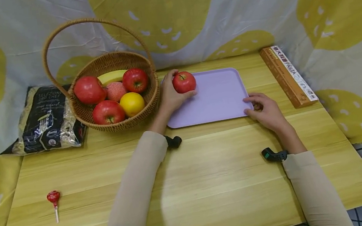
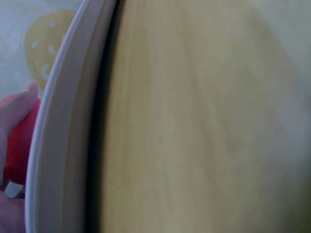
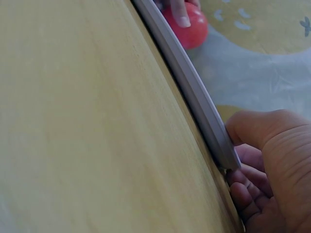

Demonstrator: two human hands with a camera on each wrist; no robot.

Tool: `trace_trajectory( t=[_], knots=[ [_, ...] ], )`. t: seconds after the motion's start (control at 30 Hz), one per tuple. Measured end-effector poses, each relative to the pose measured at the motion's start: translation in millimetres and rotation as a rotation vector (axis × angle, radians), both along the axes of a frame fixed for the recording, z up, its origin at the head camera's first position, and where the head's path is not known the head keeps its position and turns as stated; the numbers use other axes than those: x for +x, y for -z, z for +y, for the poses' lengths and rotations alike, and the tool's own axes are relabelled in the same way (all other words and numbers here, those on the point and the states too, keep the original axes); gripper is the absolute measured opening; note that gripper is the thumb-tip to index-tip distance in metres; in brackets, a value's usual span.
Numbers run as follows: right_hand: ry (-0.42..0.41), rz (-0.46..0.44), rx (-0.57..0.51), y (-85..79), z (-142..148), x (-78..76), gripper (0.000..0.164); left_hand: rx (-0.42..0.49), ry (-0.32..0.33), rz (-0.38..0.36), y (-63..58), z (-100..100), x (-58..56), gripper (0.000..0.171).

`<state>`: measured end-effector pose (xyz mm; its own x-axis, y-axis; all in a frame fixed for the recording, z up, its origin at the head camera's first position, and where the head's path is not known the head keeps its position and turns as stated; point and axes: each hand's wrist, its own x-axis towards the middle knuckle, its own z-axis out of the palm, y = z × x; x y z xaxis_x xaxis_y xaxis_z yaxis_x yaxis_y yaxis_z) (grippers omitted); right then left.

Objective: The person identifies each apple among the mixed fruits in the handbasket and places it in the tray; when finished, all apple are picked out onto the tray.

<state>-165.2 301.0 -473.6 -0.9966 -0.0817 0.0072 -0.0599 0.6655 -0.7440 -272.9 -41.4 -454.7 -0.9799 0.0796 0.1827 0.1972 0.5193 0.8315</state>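
A red apple (image 1: pixel 184 82) is held in my left hand (image 1: pixel 170 96), over the left end of a lilac tray (image 1: pixel 217 98). Fingers wrap its far side and the thumb lies along its near side. In the left wrist view the apple (image 2: pixel 20 141) shows past the tray's rim (image 2: pixel 63 121). My right hand (image 1: pixel 266 112) pinches the tray's front right corner. The right wrist view shows the thumb of that hand (image 3: pixel 277 160) against the rim (image 3: pixel 194 87), with the other fingers curled underneath.
Left of the tray stands a wicker basket (image 1: pixel 117 126) with a tall handle, holding apples, a banana, a yellow fruit and more. A black pasta bag (image 1: pixel 44 119) lies beside it. A brown pasta box (image 1: pixel 287 76) sits at the right, a red lollipop (image 1: pixel 54 198) at front left.
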Motion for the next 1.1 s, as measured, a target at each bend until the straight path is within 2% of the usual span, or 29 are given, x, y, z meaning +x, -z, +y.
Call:
trace_trajectory(
  t=[0.17, 0.3, 0.6, 0.77, 0.97, 1.1],
  knots=[
    [0.004, 0.005, 0.001, -0.5, 1.1, 0.9, 0.041, -0.016, 0.019, -0.008, 0.6, -1.2, -3.3, 0.092],
    [-0.003, 0.006, -0.001, 1.4, 0.2, 1.3, 0.041, -0.031, -0.008, -0.048, 2.6, -2.0, -3.6, 0.094],
    [-0.003, 0.006, -0.003, 2.7, -0.8, -0.3, 0.042, -0.092, -0.022, -0.109, -2.0, -3.3, 1.9, 0.104],
    [-0.001, 0.0, -0.006, -0.2, -1.0, -0.8, 0.042, -0.106, 0.008, -0.124, -7.3, -5.5, 7.5, 0.112],
    [0.002, 0.004, 0.002, -1.3, -0.7, -1.0, 0.042, -0.139, 0.084, -0.17, -20.8, -7.8, 23.2, 0.117],
    [0.001, 0.001, 0.004, -0.6, -0.3, -1.2, 0.042, -0.252, 0.136, -0.234, -37.3, -8.9, 41.4, 0.122]
  ],
)
